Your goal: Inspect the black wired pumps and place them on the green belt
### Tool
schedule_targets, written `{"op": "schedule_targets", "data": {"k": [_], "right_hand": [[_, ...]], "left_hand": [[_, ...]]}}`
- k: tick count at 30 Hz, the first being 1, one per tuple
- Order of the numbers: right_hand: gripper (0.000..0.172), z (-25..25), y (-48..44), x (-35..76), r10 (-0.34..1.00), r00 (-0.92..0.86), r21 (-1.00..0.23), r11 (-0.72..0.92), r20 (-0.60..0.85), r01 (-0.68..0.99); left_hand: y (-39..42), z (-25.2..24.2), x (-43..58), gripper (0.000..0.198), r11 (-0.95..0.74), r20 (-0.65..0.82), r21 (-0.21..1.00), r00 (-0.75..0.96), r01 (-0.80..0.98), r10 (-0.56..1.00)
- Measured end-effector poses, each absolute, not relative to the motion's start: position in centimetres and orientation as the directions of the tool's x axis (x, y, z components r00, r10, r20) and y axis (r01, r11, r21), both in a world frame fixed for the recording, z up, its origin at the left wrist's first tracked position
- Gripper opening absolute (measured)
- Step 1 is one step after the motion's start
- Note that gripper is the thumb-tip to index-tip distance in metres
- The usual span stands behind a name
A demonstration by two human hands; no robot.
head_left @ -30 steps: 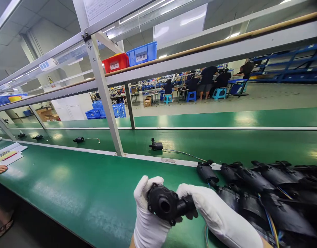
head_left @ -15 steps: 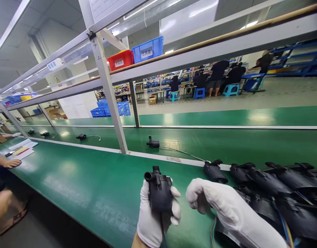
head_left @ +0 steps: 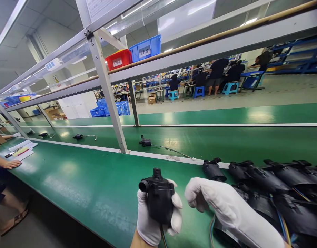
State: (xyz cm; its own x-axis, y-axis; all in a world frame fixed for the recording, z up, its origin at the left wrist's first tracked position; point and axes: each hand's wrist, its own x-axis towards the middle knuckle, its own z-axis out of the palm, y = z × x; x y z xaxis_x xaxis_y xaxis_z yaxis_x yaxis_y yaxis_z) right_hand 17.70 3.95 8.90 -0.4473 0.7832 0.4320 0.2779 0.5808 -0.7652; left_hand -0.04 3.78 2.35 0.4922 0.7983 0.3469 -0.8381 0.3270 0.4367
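My left hand, in a white glove, is wrapped round a small black water pump. The pump stands upright, its threaded port on top, a round open port facing left, and coloured wires hanging below. Just right of it, my gloved right hand is raised with the fingers curled in, apart from the pump; whatever those fingers may hold is hidden. Beneath and beyond the right hand lie several more black pumps with coloured wires. One pump lies at the white strip ahead of that hand.
On the green belt beyond the strip, a pump trails its wire, with several others farther left. A metal post carries a shelf with a red bin and a blue bin. A co-worker's hand rests on the bench near papers.
The pumps on the belt have shifted left. The pump in my left hand has tipped a little, its side port now lower and farther left. My right hand has barely moved.
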Motion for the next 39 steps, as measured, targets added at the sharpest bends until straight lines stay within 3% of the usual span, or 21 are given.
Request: {"op": "schedule_targets", "data": {"k": [3,6,9,11,13,21,32,39], "right_hand": [[0.075,8.9,4.1,17.7,0.784,-0.447,-0.763,0.581,0.431,0.283],[0.076,8.9,4.1,17.6,0.788,-0.450,-0.759,0.578,0.421,0.301],[0.077,9.0,4.2,17.5,0.779,-0.479,-0.720,0.594,0.405,0.358],[0.077,8.9,4.2,17.5,0.757,-0.502,-0.684,0.626,0.417,0.375],[0.077,8.9,4.2,17.4,0.737,-0.529,-0.664,0.647,0.420,0.375],[0.082,8.2,4.2,17.2,0.715,-0.572,-0.668,0.656,0.401,0.351],[0.079,8.0,4.4,17.4,0.696,-0.577,-0.660,0.676,0.427,0.327],[0.081,7.7,4.8,17.5,0.682,-0.600,-0.669,0.678,0.419,0.304]], "left_hand": [[3.6,2.4,0.0,0.080,0.260,0.395,0.487,0.475,-0.834,0.786],[3.1,3.0,-0.2,0.075,0.020,0.382,0.636,0.337,-0.771,0.861],[2.8,3.2,-0.5,0.103,-0.338,0.402,0.793,0.019,-0.507,0.915],[2.6,3.0,-0.8,0.118,-0.470,0.458,0.830,-0.113,-0.302,0.882],[2.5,2.5,-1.1,0.122,-0.501,0.478,0.843,-0.152,-0.197,0.865],[2.8,1.5,-1.6,0.127,-0.518,0.505,0.849,-0.133,-0.102,0.853],[2.6,1.7,-1.4,0.133,-0.440,0.422,0.890,-0.146,-0.122,0.895],[2.7,1.5,-1.1,0.122,-0.644,0.645,0.763,-0.117,0.054,0.755]]}}
